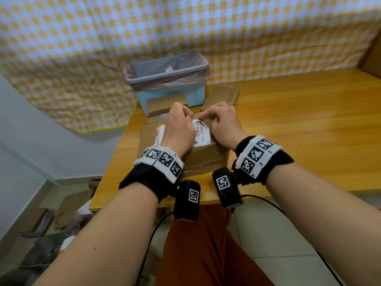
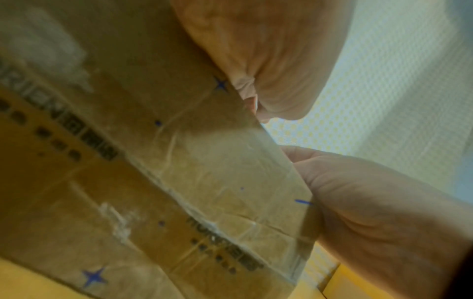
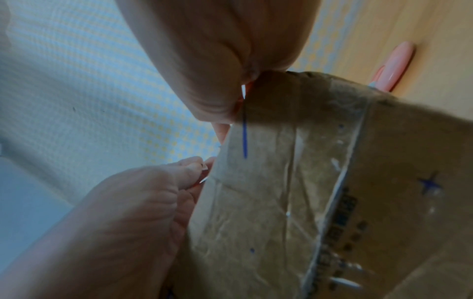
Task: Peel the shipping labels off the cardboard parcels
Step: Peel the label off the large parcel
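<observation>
Two hands sit on one cardboard parcel in the middle of the head view | left hand curled, pinching the white shipping label at its top edge | right hand curled on the label's lifted corner | blue bin behind, wooden table underneath

Two hands were at work, the left hand and the right hand, both on one taped cardboard parcel. One white shipping label lay between them. Beyond the fingers stood one lined blue bin, and two more cardboard pieces, one past the left hand and one past the right. One pink pen-like object lay on the surface off to the right.
</observation>
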